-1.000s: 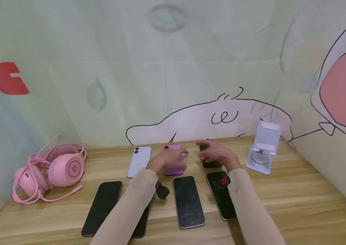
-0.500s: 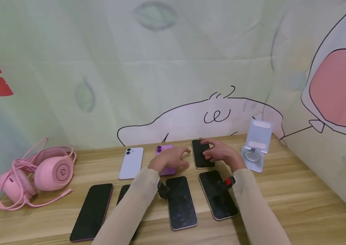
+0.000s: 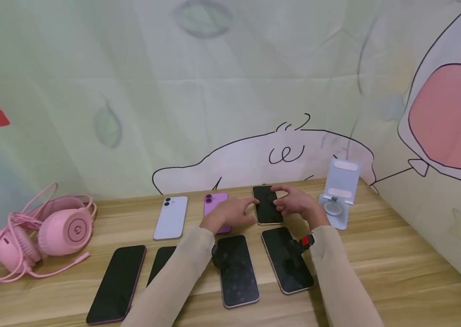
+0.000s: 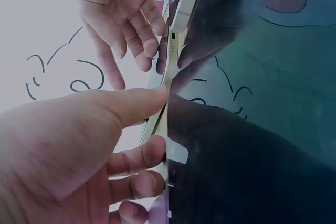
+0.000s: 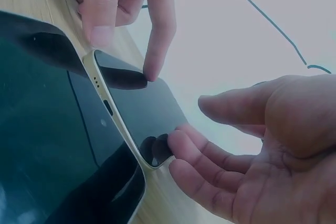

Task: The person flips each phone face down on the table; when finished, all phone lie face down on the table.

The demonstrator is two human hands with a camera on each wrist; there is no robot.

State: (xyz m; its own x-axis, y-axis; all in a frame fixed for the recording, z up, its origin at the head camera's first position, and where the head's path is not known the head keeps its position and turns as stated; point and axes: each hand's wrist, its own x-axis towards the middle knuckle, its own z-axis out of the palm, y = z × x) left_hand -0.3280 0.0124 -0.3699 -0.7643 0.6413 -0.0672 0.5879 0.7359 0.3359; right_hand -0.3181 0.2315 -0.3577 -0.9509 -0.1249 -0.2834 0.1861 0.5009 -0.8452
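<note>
at both edges of a black-screened phone (image 3: 267,208)

lying screen-up far back on the wooden table (image 3: 398,254), right of the purple phone (image 3: 216,202) — left hand (image 3: 232,212) at one edge, right hand (image 3: 299,205) opposite, both with fingers loosely spread

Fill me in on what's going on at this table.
A person's left-hand grip is at the left edge of a black-screened phone near the back of the wooden table; the right-hand grip is at its right edge. That phone lies screen up, not lifted. Other phones, pink headphones and a phone stand are also out.
</note>
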